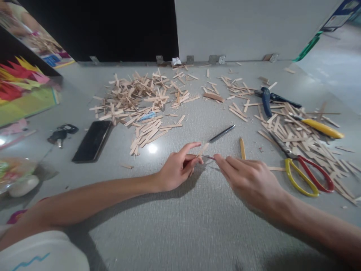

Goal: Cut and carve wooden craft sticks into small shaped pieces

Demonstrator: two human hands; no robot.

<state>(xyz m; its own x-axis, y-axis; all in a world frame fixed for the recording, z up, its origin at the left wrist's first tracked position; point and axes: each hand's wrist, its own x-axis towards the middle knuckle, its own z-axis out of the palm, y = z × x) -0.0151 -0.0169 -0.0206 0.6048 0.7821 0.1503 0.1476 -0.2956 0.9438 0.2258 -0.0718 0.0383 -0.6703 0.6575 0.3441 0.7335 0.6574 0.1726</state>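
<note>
My left hand [177,167] and my right hand [248,178] meet at the middle of the grey table [180,226]. Both pinch the ends of a thin wooden stick [207,157] held edge-on between their fingertips. A short flat stick piece [203,148] lies just past my left fingers. Beyond it lies a dark pen [222,133], and a yellow pencil [242,148] lies next to my right hand.
Heaps of cut wooden sticks [141,101] spread across the back and the right [299,135]. Red-and-yellow scissors [304,173], blue pliers [266,101] and a yellow-handled tool [321,128] lie at right. A black phone [93,141] and keys [60,133] lie at left, beside coloured paper [22,86].
</note>
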